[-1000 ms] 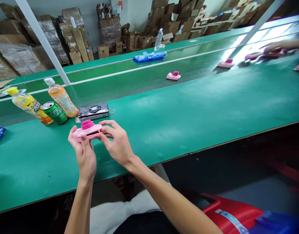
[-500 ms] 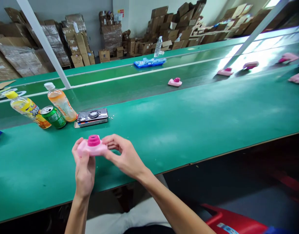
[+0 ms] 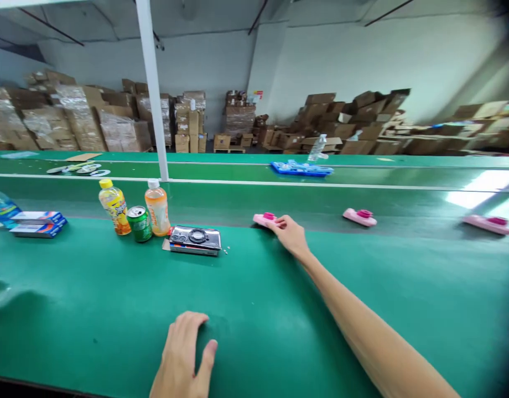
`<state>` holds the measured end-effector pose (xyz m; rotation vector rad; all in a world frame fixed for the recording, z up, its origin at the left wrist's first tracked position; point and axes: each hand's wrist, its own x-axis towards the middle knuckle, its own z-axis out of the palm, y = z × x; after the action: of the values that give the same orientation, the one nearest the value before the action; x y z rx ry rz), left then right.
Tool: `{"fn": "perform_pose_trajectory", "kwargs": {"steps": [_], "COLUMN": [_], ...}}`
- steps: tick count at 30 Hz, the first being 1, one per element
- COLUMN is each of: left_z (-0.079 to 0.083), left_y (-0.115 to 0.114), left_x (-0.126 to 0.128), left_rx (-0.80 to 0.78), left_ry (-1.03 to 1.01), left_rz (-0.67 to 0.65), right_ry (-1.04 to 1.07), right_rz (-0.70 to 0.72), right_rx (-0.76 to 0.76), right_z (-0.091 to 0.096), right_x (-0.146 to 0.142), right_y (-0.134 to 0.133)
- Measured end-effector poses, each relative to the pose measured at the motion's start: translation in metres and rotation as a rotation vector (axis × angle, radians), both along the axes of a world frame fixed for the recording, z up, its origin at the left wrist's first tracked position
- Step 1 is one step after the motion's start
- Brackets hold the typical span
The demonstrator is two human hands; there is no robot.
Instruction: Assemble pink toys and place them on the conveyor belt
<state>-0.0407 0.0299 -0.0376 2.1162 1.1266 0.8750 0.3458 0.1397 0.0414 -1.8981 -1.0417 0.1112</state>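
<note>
Head view: the pink toy camera (image 3: 259, 219) sits at the near edge of the green conveyor belt (image 3: 238, 202), ahead of us and just left of centre, with its long axis running along the belt. Our right hand (image 3: 291, 235) is by far the nearer, stretched forward with its curled fingers (image 3: 280, 223) on the toy's right end; the hands leave it unclear whether this is a grip or only a touch. Our left hand (image 3: 182, 356) lies well back and to the left, open and empty, on the green bench (image 3: 92, 309). Along the belt to the right we count two more pink toy cameras (image 3: 359, 217) (image 3: 489, 224), so three in all. On the bench we count one silver phone case (image 3: 195, 240), one green can (image 3: 139, 224), two drink bottles with yellow and orange contents (image 3: 114, 207) (image 3: 157, 207), and two flat blue-and-white boxes (image 3: 37, 224). Beyond the belt is one blue tray (image 3: 302, 168)
</note>
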Motion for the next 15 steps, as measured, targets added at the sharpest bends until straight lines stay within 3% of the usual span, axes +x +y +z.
{"fn": "perform_pose_trajectory", "kwargs": {"steps": [2,5,8,12,15], "left_z": [0.000,0.003,0.014,0.030,0.034], "left_y": [0.001,0.001,-0.003,-0.012,-0.017], "left_x": [0.005,0.010,0.009,0.000,-0.006], "left_rx": [0.099,0.121,0.077,-0.042,-0.092], "left_ry": [0.061,0.072,-0.009,-0.263,-0.306], "left_rz": [-0.029,0.009,0.010,-0.099,-0.031], "right_ry": [-0.012,-0.016,0.020,0.127,0.149], "right_rz": [-0.057,-0.072,-0.111,-0.221,-0.249], "right_rx": [0.011,0.036,0.079,0.158,0.238], "right_z": [-0.006,-0.019,-0.030,-0.040,-0.049], "right_x": [0.021,0.036,0.049,0.078,0.095], "right_y": [0.028,0.048,0.052,0.051,0.051]}}
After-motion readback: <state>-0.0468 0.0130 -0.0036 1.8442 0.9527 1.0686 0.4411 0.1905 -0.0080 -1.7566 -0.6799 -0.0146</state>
